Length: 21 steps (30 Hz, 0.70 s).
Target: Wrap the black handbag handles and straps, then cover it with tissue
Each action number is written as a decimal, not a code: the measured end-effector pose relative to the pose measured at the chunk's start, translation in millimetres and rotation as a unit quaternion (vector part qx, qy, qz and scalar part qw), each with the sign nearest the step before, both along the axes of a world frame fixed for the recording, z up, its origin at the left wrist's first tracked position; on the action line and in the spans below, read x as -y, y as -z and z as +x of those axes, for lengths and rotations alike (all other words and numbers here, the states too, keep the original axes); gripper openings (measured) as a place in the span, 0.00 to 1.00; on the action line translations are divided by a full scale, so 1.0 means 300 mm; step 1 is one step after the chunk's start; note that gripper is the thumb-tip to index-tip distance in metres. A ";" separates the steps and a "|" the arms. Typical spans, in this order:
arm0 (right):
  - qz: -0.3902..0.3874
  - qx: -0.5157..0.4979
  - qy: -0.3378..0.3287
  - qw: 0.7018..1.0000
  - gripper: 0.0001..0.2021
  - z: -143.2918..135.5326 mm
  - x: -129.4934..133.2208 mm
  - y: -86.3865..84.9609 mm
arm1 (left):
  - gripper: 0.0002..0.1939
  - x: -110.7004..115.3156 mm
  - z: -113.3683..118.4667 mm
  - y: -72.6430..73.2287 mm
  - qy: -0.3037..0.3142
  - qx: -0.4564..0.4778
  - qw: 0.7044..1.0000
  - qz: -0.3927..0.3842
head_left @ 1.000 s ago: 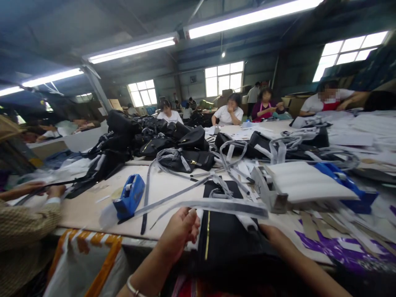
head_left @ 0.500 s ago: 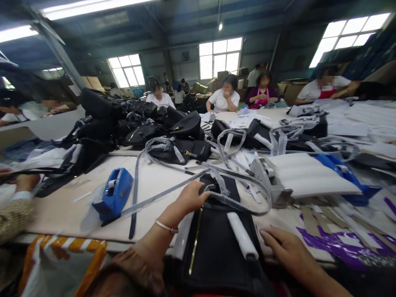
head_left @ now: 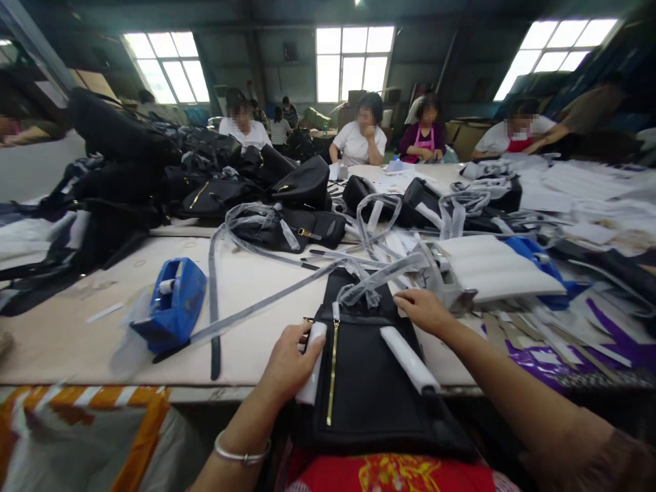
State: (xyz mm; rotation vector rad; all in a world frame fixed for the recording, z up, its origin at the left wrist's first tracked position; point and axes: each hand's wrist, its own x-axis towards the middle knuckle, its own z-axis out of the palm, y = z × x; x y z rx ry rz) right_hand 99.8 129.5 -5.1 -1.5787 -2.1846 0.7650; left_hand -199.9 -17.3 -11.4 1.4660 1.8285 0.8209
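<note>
A black bag point(head_left: 369, 383) with a gold zipper lies at the table's front edge, its top toward the middle. My left hand point(head_left: 292, 359) is closed on a white foam-wrapped strap point(head_left: 313, 383) along the bag's left side. Near the bag's upper right edge is my right hand point(head_left: 420, 309), its fingers pressed together; whatever is between them is too small to make out. A second white-wrapped strap point(head_left: 410, 359) rests on the bag's right side. A clear-wrapped strap point(head_left: 382, 277) lies looped over the bag's top.
A blue tape dispenser point(head_left: 177, 301) stands at left, a grey dispenser point(head_left: 448, 283) at right beside white foam sheets point(head_left: 499, 270). Black bags point(head_left: 302, 184) are piled behind. Purple plastic point(head_left: 543, 362) and strips lie at right. People sit across the table.
My left hand has moved from the bag's top down to its left side strap. My right hand has moved up and left to the bag's upper right edge. The camera view has shifted.
</note>
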 end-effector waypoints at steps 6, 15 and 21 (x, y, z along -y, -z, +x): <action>-0.120 0.001 0.009 0.993 0.22 -0.017 0.254 -0.136 | 0.25 0.029 -0.043 0.021 -0.008 0.068 0.998 0.000; -0.288 -0.205 0.202 0.913 0.22 0.021 0.416 -0.100 | 0.24 0.161 -0.058 0.051 -0.069 0.201 0.973 -0.094; -0.374 -0.375 0.134 0.837 0.15 -0.018 0.418 -0.046 | 0.22 0.185 -0.029 0.078 -0.081 0.185 0.973 -0.115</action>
